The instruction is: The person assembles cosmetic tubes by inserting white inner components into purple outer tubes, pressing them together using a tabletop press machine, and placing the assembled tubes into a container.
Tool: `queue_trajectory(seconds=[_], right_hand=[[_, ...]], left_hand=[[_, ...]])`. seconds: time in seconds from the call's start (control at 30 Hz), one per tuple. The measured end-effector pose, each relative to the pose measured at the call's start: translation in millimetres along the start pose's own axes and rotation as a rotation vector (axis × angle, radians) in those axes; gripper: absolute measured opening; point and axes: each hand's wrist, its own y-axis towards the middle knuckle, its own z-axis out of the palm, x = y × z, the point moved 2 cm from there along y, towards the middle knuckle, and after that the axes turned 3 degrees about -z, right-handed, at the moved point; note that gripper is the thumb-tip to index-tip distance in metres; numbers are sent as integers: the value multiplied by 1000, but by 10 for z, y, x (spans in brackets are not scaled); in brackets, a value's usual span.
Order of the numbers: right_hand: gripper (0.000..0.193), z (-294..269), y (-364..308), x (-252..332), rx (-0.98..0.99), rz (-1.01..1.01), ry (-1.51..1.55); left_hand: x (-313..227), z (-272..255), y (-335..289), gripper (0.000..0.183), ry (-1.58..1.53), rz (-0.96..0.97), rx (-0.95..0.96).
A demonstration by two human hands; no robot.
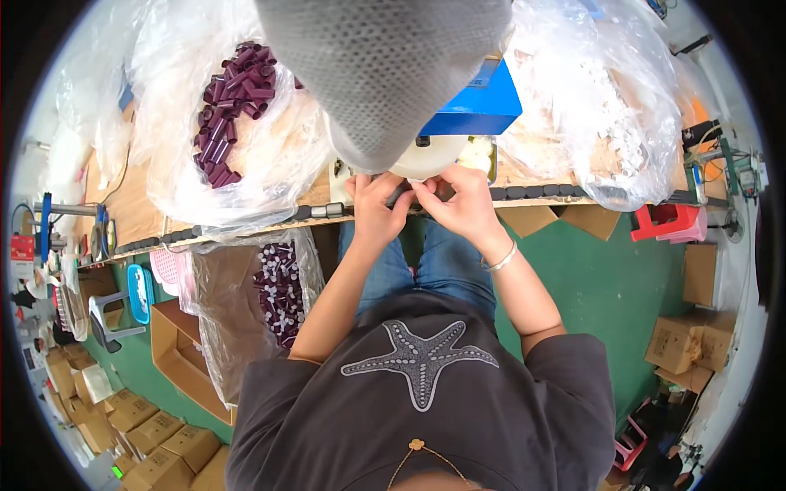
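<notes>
Hands meet at near counter (pixel 147 209) edge: left hand (pixel 375 204) and right hand (pixel 467 200) both pinch-grip one small dark cylindrical part (pixel 405 194), below round white container (pixel 430 155). Clear bag of purple plastic tubes (pixel 233 102) far left.

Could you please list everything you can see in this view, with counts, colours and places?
Small dark part: one, dark grey, pinched between both hands at the table edge.
Purple tubes: many, dark purple, in a clear bag on the table, left.
Capped tubes: many, purple with white ends, in a clear bag hanging below the table.
White parts: many, in a clear bag on the table, right.
Blue box: one, on the table ahead.
Table: one, wooden.
Cardboard boxes: several, brown, on the green floor, both sides.
Stools: red and pink, right of the table.
Bracelet: one, pale, right wrist.
Left hand: grip closed on the small part.
Right hand: grip closed on the same part.
</notes>
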Motion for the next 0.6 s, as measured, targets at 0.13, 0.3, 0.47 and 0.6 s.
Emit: queue_trajectory(seconds=[0.13,0.3,0.47,0.6], right_hand=[[13,-41,54,-28,113,62,-19],[20,-96,180,-113,220,146,-14],[17,-82,138,-215,323,155,-143],[29,-231,-18,-140,328,274,94]], left_hand=[[3,-17,6,29,8,6,3],[4,-29,31,31,12,43,11],[16,25,33,32,28,29,37],[62,-15,-25,38,53,46,41]])
